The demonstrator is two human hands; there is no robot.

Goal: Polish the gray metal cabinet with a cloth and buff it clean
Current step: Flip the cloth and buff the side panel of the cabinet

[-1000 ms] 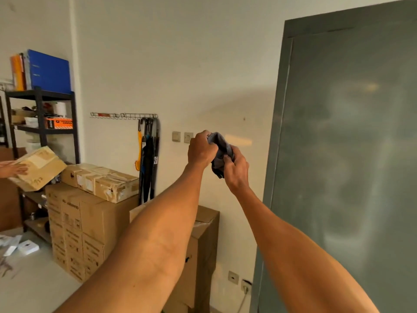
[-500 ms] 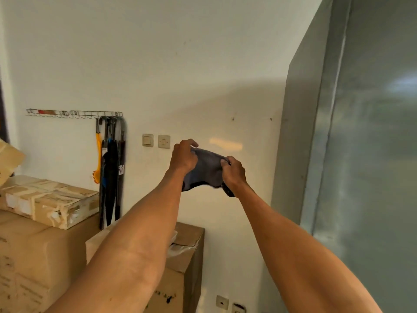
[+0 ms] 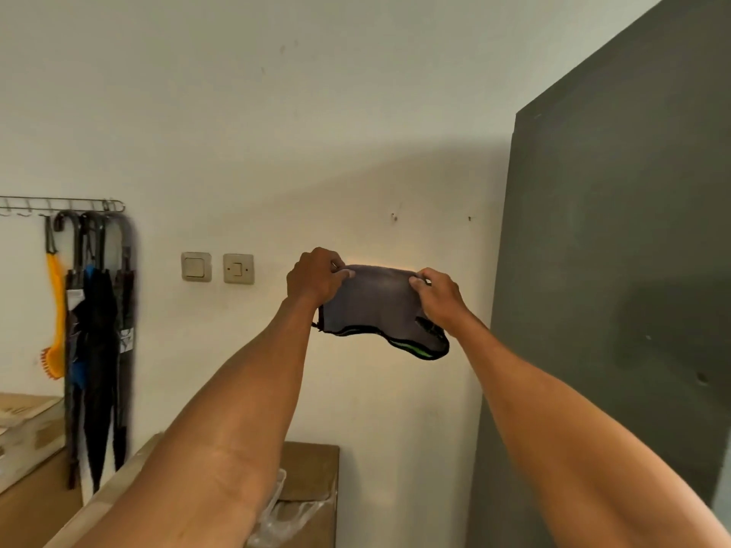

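Observation:
A dark gray cloth with a black and green hem is stretched out flat between both hands, at arm's length in front of the white wall. My left hand pinches its upper left corner. My right hand pinches its upper right corner. The tall gray metal cabinet fills the right side of the view, its side panel facing me. The cloth hangs just left of the cabinet and does not touch it.
Two wall switches sit left of my hands. Several umbrellas and an orange brush hang from a hook rail at far left. Cardboard boxes stand below my arms against the wall.
My hands have pulled apart and spread the bunched cloth out wide. The view has shifted right and up, so the shelf and box stacks have left the frame.

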